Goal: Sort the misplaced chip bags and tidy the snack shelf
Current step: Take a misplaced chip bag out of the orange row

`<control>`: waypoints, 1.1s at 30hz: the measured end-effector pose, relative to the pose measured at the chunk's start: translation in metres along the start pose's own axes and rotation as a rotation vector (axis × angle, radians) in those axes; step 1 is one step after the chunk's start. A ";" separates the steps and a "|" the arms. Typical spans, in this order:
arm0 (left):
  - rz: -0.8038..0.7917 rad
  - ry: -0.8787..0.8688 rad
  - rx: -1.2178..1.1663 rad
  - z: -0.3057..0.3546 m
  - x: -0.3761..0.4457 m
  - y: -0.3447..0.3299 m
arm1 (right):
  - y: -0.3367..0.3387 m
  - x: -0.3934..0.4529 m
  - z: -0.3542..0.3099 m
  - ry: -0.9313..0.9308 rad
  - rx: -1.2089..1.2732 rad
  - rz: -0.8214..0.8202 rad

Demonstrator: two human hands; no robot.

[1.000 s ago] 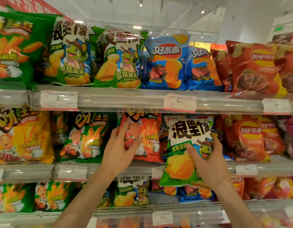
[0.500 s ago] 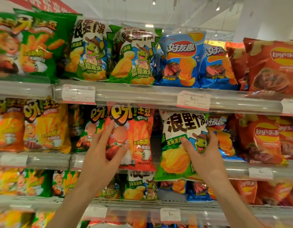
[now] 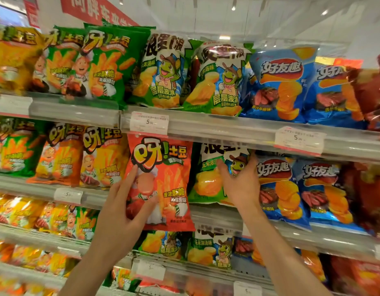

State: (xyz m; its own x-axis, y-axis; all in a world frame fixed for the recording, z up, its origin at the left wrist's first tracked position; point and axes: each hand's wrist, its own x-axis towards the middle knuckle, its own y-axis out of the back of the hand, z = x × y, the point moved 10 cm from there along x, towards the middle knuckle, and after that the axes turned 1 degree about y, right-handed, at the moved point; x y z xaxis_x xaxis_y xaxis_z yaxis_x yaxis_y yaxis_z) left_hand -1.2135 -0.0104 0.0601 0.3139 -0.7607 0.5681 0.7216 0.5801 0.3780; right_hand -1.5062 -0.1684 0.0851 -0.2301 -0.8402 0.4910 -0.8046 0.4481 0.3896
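Observation:
A red-orange potato-stick bag [image 3: 165,167] hangs in front of the middle shelf [image 3: 216,214], and my left hand [image 3: 123,212] grips its lower left side with thumb and fingers spread on the front. Right beside it stands a green and white frog-mascot chip bag [image 3: 208,180] on the middle shelf, its top tucked under the shelf above. My right hand [image 3: 240,182] lies over that bag's front, fingers curled round its right side.
The top shelf [image 3: 227,127] carries yellow, green, frog-mascot [image 3: 163,73] and blue chip bags [image 3: 281,84]. Blue bags [image 3: 278,189] fill the middle shelf to the right, orange and green stick bags [image 3: 61,154] to the left. More bags sit on lower shelves.
The view has swung left and closer. My left hand has pulled the red-orange bag further out and down. My right hand has pushed the frog bag up and back onto the middle shelf.

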 end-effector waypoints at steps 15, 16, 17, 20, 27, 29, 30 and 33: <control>-0.043 -0.005 -0.042 -0.005 0.006 -0.016 | -0.033 -0.018 -0.016 0.428 -0.512 -0.022; -0.047 -0.005 -0.039 -0.007 0.007 -0.017 | -0.038 -0.022 -0.021 0.517 -0.587 -0.062; -0.050 -0.002 -0.038 -0.009 0.007 -0.017 | -0.044 -0.024 -0.020 0.576 -0.658 -0.111; -0.069 0.015 -0.047 -0.012 0.008 -0.020 | -0.057 -0.022 -0.010 0.593 -0.773 -0.195; -0.075 0.021 -0.057 -0.011 0.008 -0.021 | -0.067 -0.021 -0.006 0.534 -0.792 -0.252; -0.075 0.021 -0.058 -0.011 0.008 -0.021 | -0.061 -0.021 -0.008 0.521 -0.699 -0.260; -0.075 0.023 -0.065 -0.011 0.008 -0.022 | -0.056 -0.022 -0.010 0.502 -0.621 -0.263; -0.079 0.026 -0.094 -0.010 0.006 -0.025 | -0.031 -0.027 -0.018 0.415 -0.314 -0.246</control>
State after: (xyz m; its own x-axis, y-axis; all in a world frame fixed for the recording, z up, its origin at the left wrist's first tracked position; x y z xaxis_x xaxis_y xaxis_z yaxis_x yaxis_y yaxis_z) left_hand -1.2237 -0.0325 0.0471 0.2688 -0.8107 0.5201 0.7987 0.4894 0.3500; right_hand -1.4657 -0.1538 0.0737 0.2281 -0.7693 0.5967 -0.5915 0.3773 0.7126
